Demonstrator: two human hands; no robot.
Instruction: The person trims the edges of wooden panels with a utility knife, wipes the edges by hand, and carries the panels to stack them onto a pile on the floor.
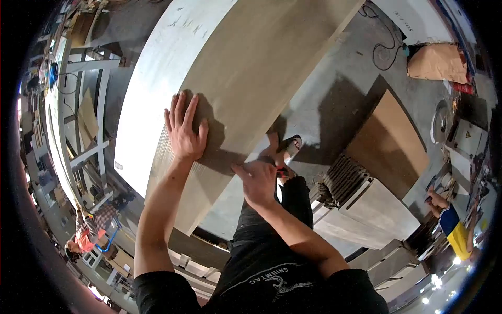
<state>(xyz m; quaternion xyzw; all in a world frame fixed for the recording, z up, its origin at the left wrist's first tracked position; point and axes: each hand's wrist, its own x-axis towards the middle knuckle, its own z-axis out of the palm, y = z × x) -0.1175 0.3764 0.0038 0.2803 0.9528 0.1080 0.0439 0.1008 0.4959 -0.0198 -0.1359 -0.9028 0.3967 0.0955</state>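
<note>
My left hand (185, 133) lies flat with spread fingers on a long grey-brown wood sheet (261, 57). Beneath that sheet, a white board (157, 89) shows along the left side. My right hand (257, 183) is held at the sheet's near right edge, its fingers curled and its thumb pointing toward the sheet. A small red and black thing (283, 172) shows beside the curled fingers. Whether the hand grips it, I cannot make out. My two feet, one in a sandal (293, 148), show on the floor below the edge.
To the right, a brown panel (389, 144) lies by a stack of boards (371, 214). A metal frame rack (86, 120) stands left. One person (86, 235) is at the far left, another (454, 227) at the far right. A cable (384, 56) lies on the floor.
</note>
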